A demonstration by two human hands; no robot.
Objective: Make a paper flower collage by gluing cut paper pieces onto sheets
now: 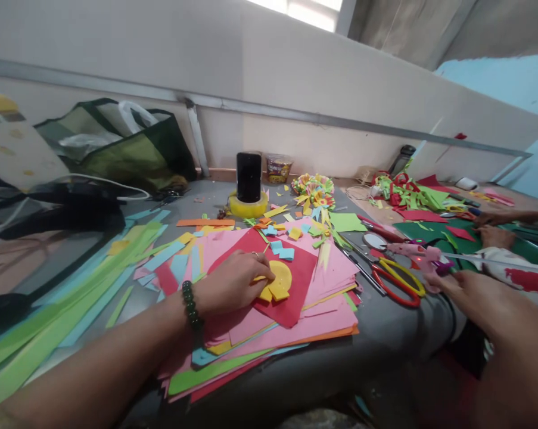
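Note:
My left hand [239, 280], with a dark bead bracelet at the wrist, is closed in a pinch at the left edge of a yellow paper circle [281, 277]. Small folded yellow pieces [275, 293] lie on the circle's lower part. Beneath is a red paper square [298, 262], tilted on a stack of coloured paper [246, 330]. Off to the right, my right hand [478, 298] grips a pink glue gun [418, 256] with a red light on it; its nozzle points left, above the scissors.
Orange and yellow scissors [398, 283] lie right of the stack. Green paper strips [85, 283] spread at left. A phone [249, 176] stands in yellow tape [248, 205] behind. Another person's hand [496, 220] is at far right over a green mat [418, 232].

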